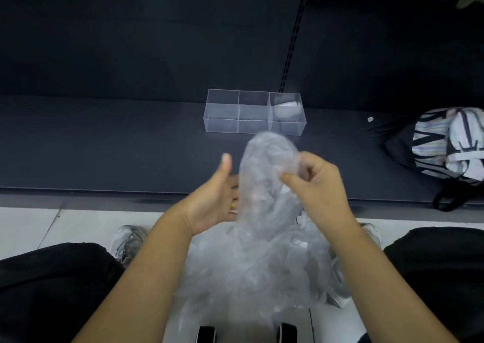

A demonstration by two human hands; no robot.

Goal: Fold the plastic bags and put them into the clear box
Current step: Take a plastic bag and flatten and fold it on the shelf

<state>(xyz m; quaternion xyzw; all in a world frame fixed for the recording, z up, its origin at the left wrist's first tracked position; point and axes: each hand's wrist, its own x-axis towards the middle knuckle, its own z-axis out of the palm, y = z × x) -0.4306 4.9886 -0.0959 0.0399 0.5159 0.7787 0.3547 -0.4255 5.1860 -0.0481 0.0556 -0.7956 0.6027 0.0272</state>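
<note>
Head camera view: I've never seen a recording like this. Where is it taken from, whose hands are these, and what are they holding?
There is no machine here. A person wears a wide-angle camera on the head, so you look down along their own arms. The right hand pinches a crumpled plastic bag, while the left hand rests against it, thumb raised, fingers partly hidden. Below, between the knees, lies a pile of more bags. Ahead, on a dark shelf, stands the clear box, divided into compartments. Its right end holds something whitish, too unclear to name. A striped bag sits on the shelf at the right.
</note>
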